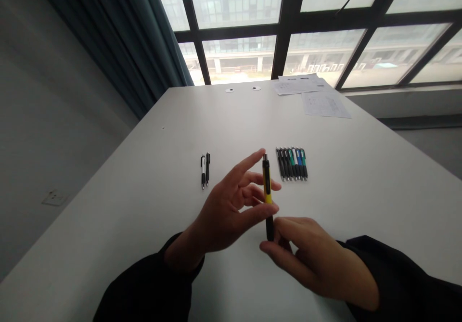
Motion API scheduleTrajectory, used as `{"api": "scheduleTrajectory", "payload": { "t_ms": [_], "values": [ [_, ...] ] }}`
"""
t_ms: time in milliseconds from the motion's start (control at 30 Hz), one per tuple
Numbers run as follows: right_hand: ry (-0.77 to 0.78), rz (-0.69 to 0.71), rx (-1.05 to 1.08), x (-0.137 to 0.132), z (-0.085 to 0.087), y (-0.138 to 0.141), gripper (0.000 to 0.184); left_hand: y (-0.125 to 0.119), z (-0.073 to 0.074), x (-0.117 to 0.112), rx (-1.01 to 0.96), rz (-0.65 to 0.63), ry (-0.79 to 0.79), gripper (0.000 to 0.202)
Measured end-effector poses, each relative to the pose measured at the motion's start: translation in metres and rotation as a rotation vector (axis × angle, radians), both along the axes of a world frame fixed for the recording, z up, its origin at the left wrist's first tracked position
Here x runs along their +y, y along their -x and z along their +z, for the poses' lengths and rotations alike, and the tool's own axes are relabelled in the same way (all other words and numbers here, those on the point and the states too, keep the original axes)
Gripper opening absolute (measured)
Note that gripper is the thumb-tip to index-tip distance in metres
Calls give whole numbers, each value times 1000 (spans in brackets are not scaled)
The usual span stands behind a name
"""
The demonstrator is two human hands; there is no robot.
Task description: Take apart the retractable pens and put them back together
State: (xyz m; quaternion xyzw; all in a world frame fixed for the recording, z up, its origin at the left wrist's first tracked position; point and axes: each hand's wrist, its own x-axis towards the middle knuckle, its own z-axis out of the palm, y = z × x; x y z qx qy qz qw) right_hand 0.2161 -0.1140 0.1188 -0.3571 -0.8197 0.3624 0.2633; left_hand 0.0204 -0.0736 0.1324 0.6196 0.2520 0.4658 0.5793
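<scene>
A yellow pen (267, 187) with a black grip stands upright above the white table (144, 206), held in both hands. My left hand (231, 206) grips its middle between thumb and fingers, the index finger stretched up toward the button end. My right hand (310, 259) pinches the black lower end. Behind, a row of several pens (292, 164) with black, green and blue barrels lies to the right. Two pens (205, 170), one white and one black, lie side by side to the left.
Sheets of paper (314, 96) lie at the table's far right edge, below a large window (288, 28). Two small round white discs (242, 89) sit near the far edge. A dark curtain (119, 38) hangs at the left.
</scene>
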Motion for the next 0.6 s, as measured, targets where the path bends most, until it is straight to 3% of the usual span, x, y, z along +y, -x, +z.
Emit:
{"api": "scheduleTrajectory", "payload": {
  "t_ms": [133, 267, 467, 600],
  "values": [
    [65, -61, -133, 10, -9, -1, 32, -9, -16, 12, 25, 122, 113, 79],
    [12, -125, -320, 14, -24, 3, 31, -19, -37, 25, 96, 247, 221, 81],
    [-98, -283, -707, 30, -51, 5, 31, -24, -81, 40, 178, 370, 297, 92],
    [-90, -418, -807, 62, -62, -3, 35, -25, -105, 48, 263, 446, 308, 74]
  ]
}}
